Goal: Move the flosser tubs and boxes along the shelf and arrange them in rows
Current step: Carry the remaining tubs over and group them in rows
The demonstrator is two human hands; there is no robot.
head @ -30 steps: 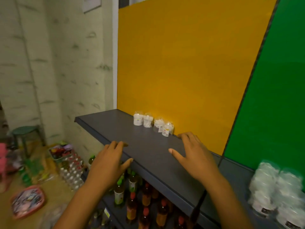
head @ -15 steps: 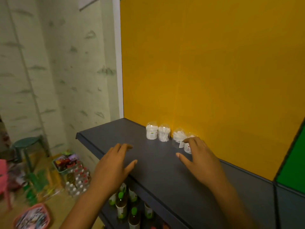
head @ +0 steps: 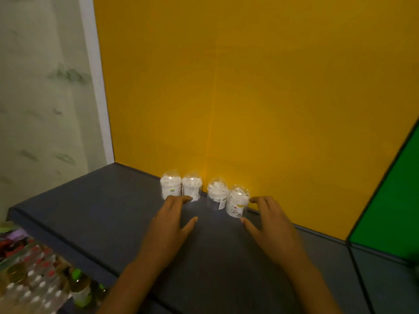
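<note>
1. Head view: four clear tubs of white flossers stand in a row on the grey shelf (head: 90, 200), against the yellow back panel (head: 249, 87).
2. The left hand (head: 167, 225) reaches out flat over the shelf, fingers straight and spread, thumb out to the side; its fingertips (head: 181, 198) end just in front of the first tub (head: 171, 186) and the second tub (head: 192, 186).
3. The right hand (head: 269, 225) is spread too, holding nothing; the fourth tub (head: 237, 203) sits between its thumb and forefinger, close to both.
4. The third tub (head: 217, 192) stands between the two hands, beyond their fingertips.
5. A green panel (head: 390, 211) lies right of the right hand.
</note>
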